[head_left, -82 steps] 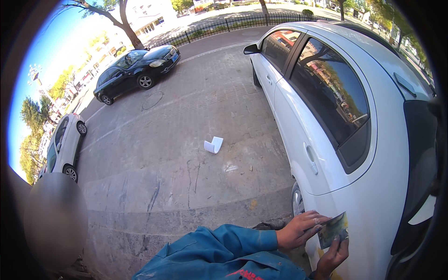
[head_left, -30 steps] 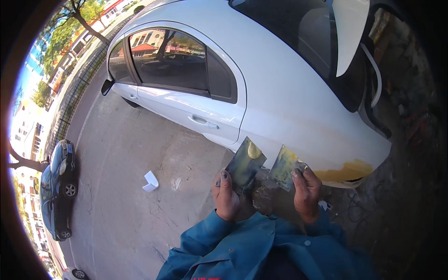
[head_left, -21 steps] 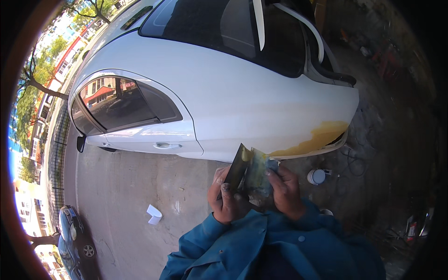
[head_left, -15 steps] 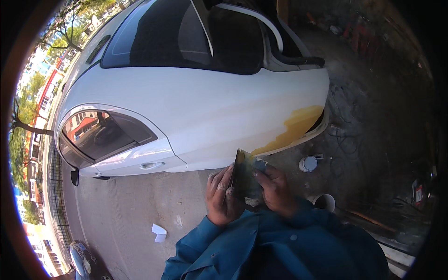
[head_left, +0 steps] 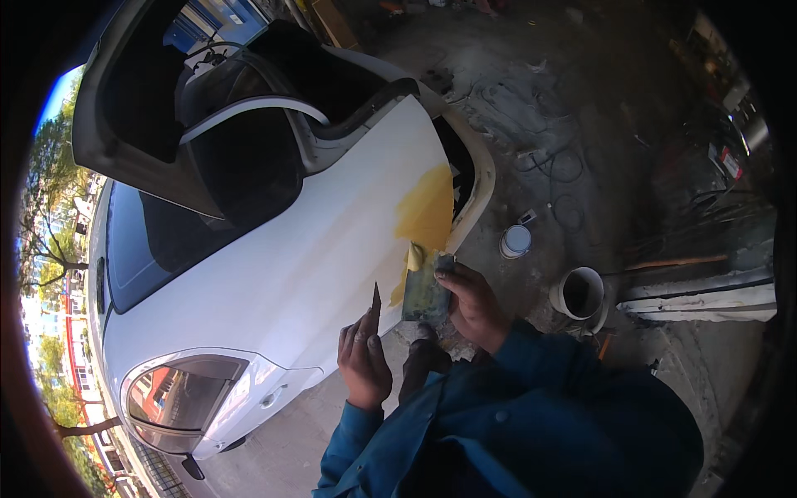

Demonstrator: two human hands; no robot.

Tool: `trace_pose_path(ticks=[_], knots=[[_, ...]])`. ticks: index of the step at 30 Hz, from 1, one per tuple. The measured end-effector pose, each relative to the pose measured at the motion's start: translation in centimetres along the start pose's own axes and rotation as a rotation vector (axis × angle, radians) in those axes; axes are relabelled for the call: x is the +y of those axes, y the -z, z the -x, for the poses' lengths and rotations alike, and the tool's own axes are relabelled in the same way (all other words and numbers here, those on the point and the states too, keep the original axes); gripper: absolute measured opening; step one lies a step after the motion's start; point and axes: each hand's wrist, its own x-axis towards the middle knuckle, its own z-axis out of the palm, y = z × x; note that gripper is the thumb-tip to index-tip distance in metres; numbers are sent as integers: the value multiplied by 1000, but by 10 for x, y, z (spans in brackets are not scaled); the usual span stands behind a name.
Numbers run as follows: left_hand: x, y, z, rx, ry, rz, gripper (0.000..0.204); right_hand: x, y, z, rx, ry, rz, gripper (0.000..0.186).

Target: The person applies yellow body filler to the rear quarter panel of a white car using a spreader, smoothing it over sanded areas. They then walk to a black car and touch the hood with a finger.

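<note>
My left hand (head_left: pixel 364 365) is closed around a thin dark scraper blade (head_left: pixel 376 309), seen nearly edge-on with its tip upward. To its right, my right hand (head_left: pixel 477 303) grips the side of a flat greenish, smeared putty board (head_left: pixel 427 292). A lump of yellowish putty (head_left: pixel 414 256) sits at the board's upper left corner. Behind both hands stretches the white car's rear side panel (head_left: pixel 324 241). A spread yellow filler patch (head_left: pixel 427 207) covers the panel's rear end, and the board hides part of its lower edge.
The raised trunk lid (head_left: pixel 124 91) stands at the upper left. On the floor to the right are a small white-lidded can (head_left: pixel 515 241), a white bucket (head_left: pixel 579 294), and a loose cable (head_left: pixel 567 166). White strips (head_left: pixel 706 300) lie at the far right.
My hands have moved apart; the scraper blade is now away from the board. The view has turned right, so the car sits farther left. Putty now shows at the board's corner.
</note>
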Motion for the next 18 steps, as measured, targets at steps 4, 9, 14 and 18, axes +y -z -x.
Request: trace_pose_path(ticks=[4,9,14,18], knots=[[-40,10,-32,80,38,63,39,82,25,27,245,-95,96,27],[-85,17,-117,94,-242,59,48,153,29,51,722,-813,-876,24],[-113,27,-189,90,-412,85,56,166,-11,40,841,-816,-805,31],[-125,27,-219,20,-430,141,59,200,-33,40,927,-783,-596,31]])
